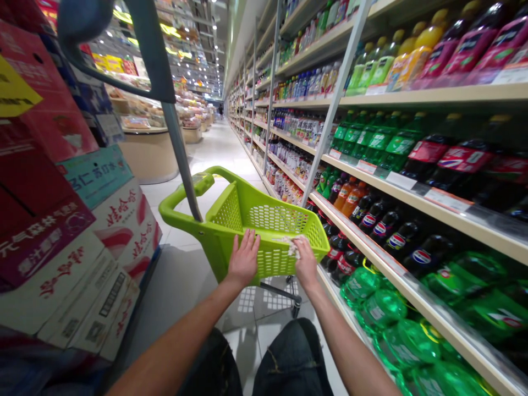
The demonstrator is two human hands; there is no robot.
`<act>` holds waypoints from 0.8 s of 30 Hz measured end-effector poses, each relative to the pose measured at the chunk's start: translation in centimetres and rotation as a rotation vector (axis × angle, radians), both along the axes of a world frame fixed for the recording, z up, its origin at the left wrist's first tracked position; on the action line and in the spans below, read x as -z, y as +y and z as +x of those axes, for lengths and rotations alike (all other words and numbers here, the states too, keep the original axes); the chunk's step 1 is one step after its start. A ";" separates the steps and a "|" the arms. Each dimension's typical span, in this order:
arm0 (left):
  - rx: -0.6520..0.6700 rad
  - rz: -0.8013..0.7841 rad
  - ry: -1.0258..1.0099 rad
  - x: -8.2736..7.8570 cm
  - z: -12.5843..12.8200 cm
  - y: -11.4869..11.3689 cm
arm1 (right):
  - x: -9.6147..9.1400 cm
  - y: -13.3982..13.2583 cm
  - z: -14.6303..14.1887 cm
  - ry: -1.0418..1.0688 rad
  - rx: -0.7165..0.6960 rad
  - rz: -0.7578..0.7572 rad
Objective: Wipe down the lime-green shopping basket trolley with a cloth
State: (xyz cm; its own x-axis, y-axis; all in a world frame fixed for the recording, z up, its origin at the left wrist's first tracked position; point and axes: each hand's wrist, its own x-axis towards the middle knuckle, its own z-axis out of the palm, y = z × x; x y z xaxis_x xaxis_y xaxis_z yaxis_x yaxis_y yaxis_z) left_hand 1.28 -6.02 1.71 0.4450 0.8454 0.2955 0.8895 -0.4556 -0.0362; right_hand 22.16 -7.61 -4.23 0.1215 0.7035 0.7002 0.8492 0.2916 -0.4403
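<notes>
A lime-green shopping cart (221,250) with a perforated basket stands in front of me, its side facing my knees. My left hand (243,261) lies flat against the basket's near side, fingers stretched out and holding nothing. Near the basket's right end, my right hand (306,263) grips a crumpled whitish wipe (293,247) and presses it on the rim. Whether it is cloth or paper I cannot tell. From the cart's left end a grey pole (177,148) rises to a dark grey loop handle (154,60). Below, a caster wheel (295,308) rests on the floor.
Shelves of bottled drinks run along the right, with green soda bottles (381,308) on the lowest level and cola bottles (396,242) above. Stacked drink cartons (78,264) crowd the left. A tiled aisle (210,143) stretches ahead past a round display stand (146,157).
</notes>
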 end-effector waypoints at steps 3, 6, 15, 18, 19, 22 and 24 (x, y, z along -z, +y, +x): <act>0.040 0.039 -0.002 0.4 -0.3 0.1 | -0.6 0.5 -5.2 -0.051 -0.213 0.038; 0.097 0.103 -0.025 1.7 -1.8 -0.6 | -1.5 0.2 -6.9 -0.051 -0.269 0.091; -0.155 0.186 -0.142 4.7 -11.2 -2.3 | -6.3 3.4 -16.3 -0.293 -0.485 0.288; -0.257 0.234 -0.175 4.5 -13.3 -2.1 | -3.9 4.0 -19.2 -0.421 -0.573 0.242; -0.280 0.236 -0.178 4.5 -13.8 -2.2 | -2.5 3.8 -19.5 -0.466 -0.602 0.199; -0.310 0.209 -0.165 5.2 -14.9 -2.7 | 1.7 2.2 -18.9 -0.552 -0.632 0.045; -0.311 0.183 -0.160 5.7 -15.3 -3.1 | 2.4 1.3 -17.9 -0.519 -0.598 0.018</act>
